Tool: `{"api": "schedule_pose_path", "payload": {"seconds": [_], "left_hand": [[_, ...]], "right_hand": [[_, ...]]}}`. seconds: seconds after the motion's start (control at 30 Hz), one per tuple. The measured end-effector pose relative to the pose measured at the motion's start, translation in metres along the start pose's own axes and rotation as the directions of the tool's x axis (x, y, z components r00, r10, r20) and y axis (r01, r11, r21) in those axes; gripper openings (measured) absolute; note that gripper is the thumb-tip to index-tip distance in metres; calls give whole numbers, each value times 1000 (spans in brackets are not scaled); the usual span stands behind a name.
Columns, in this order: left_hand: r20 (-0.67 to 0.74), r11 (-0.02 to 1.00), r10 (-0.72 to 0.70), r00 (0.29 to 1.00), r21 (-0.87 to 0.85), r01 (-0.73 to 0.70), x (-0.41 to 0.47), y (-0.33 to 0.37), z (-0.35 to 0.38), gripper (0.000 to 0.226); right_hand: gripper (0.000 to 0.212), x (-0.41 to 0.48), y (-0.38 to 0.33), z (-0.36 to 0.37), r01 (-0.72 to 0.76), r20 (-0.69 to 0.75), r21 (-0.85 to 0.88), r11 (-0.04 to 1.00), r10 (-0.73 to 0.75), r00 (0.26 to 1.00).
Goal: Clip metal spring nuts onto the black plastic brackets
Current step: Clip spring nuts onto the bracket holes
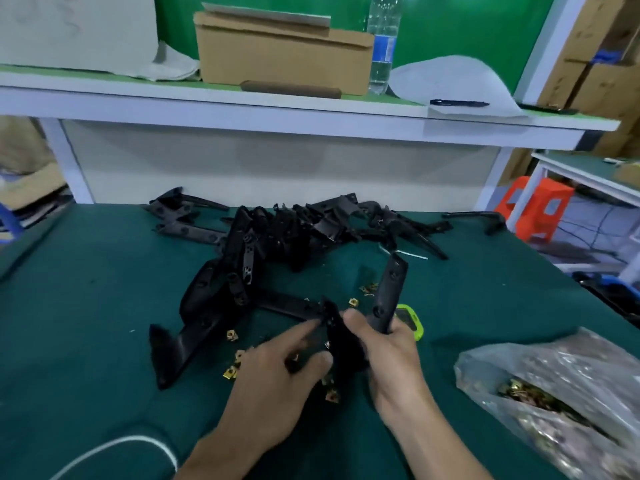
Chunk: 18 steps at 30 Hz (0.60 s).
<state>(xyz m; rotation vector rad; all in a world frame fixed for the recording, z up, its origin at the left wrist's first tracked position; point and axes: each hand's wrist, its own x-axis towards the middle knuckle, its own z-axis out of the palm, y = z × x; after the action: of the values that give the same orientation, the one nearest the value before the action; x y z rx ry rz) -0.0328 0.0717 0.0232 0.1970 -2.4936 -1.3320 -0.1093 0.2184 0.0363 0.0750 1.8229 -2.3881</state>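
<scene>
My right hand (391,358) was closed round a black bracket (389,289). Its long arm stood up toward one o'clock and its bent end crossed toward my left hand (277,368), whose forefinger and thumb pinched that end. A gold glint showed under those fingers, but I could not tell whether it was a nut in hand. I judged this the seating step: next, the clip's mouth wanted lining up square with the bracket's edge, then a firm push. Loose spring nuts (232,335) lay on the green mat (86,306) at eight o'clock of my hands, the bag of nuts (554,362) at three, the bracket pile (294,230) at twelve.
</scene>
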Motion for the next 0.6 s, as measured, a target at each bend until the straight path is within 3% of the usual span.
{"api": "schedule_pose_path", "payload": {"seconds": [0.1, 0.2, 0.27, 0.33, 0.4, 0.47, 0.53, 0.6], "left_hand": [[-34, 972, -44, 998, -233, 35, -6, 13, 5, 30], [-39, 934, -69, 997, -353, 51, -9, 16, -4, 46], [-115, 941, -95, 989, -335, 52, -9, 13, -10, 46], [-279, 956, -113, 954, -294, 27, -7, 7, -15, 45], [-372, 966, -43, 927, -251, -56, -6, 5, -18, 47], [-387, 966, 46, 921, -218, -140, -6, 5, -20, 49], [-379, 970, 131, 916, -143, -197, -7, 2, -19, 55], [-339, 959, 268, 902, 0, -285, -9, -3, -16, 66]], "right_hand": [[54, -13, 2, 2, 5, 84, -9, 1000, -4, 996], [29, -18, -1, 0, 21, 286, -110, 994, 11, 958], [23, -19, 0, 0, 78, 352, -154, 985, -19, 936], [31, -15, -2, -3, 99, 338, -68, 993, -71, 938], [45, -10, -7, -10, 68, 307, 52, 996, -80, 948], [52, -4, -10, -18, 97, 254, 67, 993, -111, 961], [59, -3, -13, -21, 185, 192, -10, 983, -180, 965], [62, -8, -18, -21, 368, 154, -278, 887, -337, 929]]}}
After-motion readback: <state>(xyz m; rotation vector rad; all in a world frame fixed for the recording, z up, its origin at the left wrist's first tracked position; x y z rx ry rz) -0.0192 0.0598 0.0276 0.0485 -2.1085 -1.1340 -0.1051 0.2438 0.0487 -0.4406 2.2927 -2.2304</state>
